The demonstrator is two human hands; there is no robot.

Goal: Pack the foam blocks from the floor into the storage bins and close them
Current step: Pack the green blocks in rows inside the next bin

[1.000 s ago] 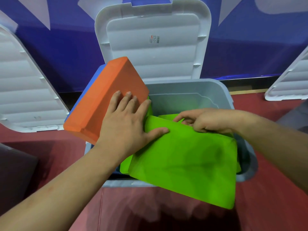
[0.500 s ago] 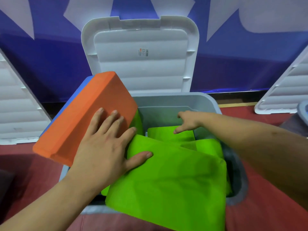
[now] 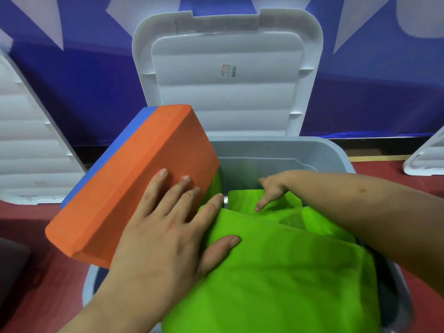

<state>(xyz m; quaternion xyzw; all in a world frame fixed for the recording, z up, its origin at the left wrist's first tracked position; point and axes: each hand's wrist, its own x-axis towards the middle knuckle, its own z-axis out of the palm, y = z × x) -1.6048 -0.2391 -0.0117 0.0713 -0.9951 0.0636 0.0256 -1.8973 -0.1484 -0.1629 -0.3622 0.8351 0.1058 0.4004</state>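
Head view, looking down into the open grey storage bin (image 3: 276, 150), whose lid (image 3: 228, 92) stands upright behind it against a blue wall.

The large green foam block (image 3: 288, 272) lies tilted across the bin's mouth. Its near edge is cut off by the bottom of the frame, and it hides most of the bin's inside. More green foam (image 3: 242, 200) shows beneath it, deeper in the bin, and how those pieces lie is hard to make out. The orange foam block (image 3: 134, 179) leans over the bin's left rim. Behind it only a strip of a blue block (image 3: 134, 126) shows.

The left hand (image 3: 168, 231) lies flat with its fingers spread on the orange block, the thumb resting on the large green block. The right hand (image 3: 271, 188) reaches into the bin, one finger pointing down onto the deeper green foam. Its other fingers are hidden behind the hand, so I cannot tell whether they are curled.

A second ago the right hand held the far edge of the large green block. It has since let go and gone deeper into the bin. The left hand's placement is unchanged.
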